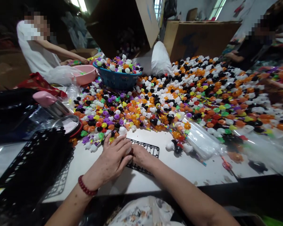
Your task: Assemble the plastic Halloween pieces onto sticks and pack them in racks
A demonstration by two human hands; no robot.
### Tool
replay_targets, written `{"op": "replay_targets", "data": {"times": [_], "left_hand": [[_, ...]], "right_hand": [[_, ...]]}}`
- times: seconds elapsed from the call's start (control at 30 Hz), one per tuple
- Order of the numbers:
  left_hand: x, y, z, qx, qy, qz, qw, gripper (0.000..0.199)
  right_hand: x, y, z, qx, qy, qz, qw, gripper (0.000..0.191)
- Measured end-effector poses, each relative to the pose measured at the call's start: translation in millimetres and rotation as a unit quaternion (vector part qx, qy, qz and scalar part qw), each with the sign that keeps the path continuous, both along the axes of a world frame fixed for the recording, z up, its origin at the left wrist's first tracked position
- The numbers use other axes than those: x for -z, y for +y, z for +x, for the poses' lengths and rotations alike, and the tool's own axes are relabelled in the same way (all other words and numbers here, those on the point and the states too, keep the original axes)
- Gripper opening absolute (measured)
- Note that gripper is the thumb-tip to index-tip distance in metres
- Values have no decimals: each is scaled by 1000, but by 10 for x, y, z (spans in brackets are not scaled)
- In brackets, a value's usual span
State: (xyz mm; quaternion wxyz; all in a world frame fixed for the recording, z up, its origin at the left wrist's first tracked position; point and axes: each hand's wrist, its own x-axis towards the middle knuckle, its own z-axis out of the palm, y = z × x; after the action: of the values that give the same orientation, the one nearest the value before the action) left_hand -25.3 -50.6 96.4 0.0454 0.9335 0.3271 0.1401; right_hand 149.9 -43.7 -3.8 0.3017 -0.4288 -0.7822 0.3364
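My left hand [114, 155] reaches over the left end of a black plastic grid tray [155, 151], its fingers stretched toward the pile of small figures. Against it, my right hand [141, 156] rests on the tray with its fingers curled; the fingertips are partly hidden behind my left hand. A bit of something whitish shows between the two hands, too covered to name. Just beyond my left fingertips lies a white figure [123, 131]. The tray lies flat on the white table [169, 175], and the part I can see shows open round-cornered slots.
Colourful pumpkin and ghost figures [160, 116] spread across the table. A blue basket [118, 80], a pink basin [85, 75] and cardboard boxes [200, 39] stand behind. Black grid trays [33, 163] are stacked left. Plastic bags [202, 138] and red-handled scissors [227, 164] lie right. Two people work beyond.
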Motion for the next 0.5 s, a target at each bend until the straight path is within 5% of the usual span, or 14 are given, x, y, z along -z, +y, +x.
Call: {"op": "replay_targets", "data": {"times": [0.27, 0.5], "left_hand": [[74, -12, -87, 31, -12, -34, 999, 22], [11, -9, -63, 7, -26, -25, 999, 37]], "right_hand": [[-16, 63, 38, 26, -79, 21, 996, 17], [-184, 440, 486, 235, -183, 42, 954, 34]]}}
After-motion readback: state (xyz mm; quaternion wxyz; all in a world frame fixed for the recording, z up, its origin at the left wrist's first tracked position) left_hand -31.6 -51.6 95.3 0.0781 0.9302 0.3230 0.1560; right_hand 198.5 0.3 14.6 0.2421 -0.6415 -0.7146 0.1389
